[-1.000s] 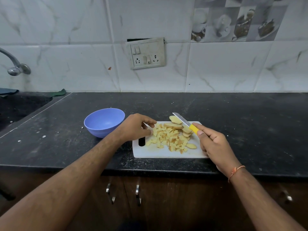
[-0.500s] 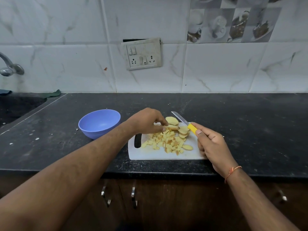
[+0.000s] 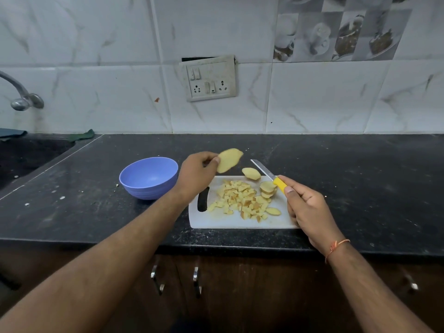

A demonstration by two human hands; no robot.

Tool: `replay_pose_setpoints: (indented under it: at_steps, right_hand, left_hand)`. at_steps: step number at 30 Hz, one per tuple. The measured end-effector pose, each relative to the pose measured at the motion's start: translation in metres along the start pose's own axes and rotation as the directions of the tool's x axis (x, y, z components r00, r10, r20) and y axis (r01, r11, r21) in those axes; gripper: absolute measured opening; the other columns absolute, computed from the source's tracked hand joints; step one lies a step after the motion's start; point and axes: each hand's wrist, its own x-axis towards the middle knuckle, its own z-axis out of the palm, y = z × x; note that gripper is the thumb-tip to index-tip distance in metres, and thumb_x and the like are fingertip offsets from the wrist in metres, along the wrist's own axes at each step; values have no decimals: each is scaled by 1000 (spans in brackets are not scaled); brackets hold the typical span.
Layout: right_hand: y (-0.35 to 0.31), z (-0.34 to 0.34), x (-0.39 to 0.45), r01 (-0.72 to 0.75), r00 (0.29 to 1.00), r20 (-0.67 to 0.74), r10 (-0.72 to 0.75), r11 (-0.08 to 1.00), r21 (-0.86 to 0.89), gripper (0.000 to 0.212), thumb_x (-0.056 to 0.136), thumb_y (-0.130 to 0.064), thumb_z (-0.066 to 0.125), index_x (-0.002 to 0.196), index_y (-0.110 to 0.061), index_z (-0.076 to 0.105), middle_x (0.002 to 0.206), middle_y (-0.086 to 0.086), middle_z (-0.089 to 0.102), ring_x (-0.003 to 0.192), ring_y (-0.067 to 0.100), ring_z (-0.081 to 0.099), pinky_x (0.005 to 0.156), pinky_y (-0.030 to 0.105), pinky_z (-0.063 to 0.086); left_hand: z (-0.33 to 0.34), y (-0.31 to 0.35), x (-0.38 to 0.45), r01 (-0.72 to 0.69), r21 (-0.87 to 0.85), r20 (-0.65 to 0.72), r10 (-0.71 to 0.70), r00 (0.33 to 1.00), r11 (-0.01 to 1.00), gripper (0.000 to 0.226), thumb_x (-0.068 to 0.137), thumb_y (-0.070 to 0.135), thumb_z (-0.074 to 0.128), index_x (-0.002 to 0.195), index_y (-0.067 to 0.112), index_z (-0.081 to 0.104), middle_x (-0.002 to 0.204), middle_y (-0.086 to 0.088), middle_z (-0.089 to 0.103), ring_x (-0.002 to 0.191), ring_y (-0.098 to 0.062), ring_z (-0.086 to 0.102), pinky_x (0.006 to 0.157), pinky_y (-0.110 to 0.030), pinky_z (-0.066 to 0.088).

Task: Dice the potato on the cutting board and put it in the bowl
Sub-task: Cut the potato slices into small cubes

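You are mid-dicing: your left hand (image 3: pixel 195 174) pinches a potato slice (image 3: pixel 228 160) lifted at the cutting board's (image 3: pixel 216 218) 11 o'clock, your right hand (image 3: pixel 306 207) grips the knife (image 3: pixel 269 175), so lay the slice flat beside the diced pile (image 3: pixel 241 200) and cut; the bowl (image 3: pixel 149 177) waits at 9 o'clock.

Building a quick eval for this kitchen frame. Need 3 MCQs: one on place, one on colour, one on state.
1. Where does the bowl stand?
A. on the cutting board
B. on the counter, left of the cutting board
C. in the sink

2. What colour is the knife handle?
A. yellow
B. black
C. red

3. What is the left hand doing?
A. resting flat on the counter
B. holding the bowl
C. holding a potato slice in the air

Key:
1 B, it stands on the dark counter beside the cutting board.
2 A, yellow shows above the right hand.
3 C, the potato slice is pinched, lifted clear of the board.
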Motion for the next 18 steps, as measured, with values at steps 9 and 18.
replay_pose_setpoints:
  at_steps: [9,18]
  right_hand:
    - [-5,28,-55,465,885,359,-295,573,-675,45,107,-40,44,152,-44,45,45,-12,36,41,8,37,42,27,34]
    - [-7,55,-79,575,809,517,-280,187,-797,53,106,-44,31,157,-33,30,57,-11,49,47,12,45,43,36,45]
  left_hand:
    - [-6,-39,-54,334,-711,61,-418,906,619,24,110,23,58,124,9,70,82,1,60,74,-7,56,76,-24,54]
    - [-4,-40,-48,363,-613,69,-410,909,701,20,111,22,54,108,16,73,101,-4,64,92,-12,57,94,-28,56]
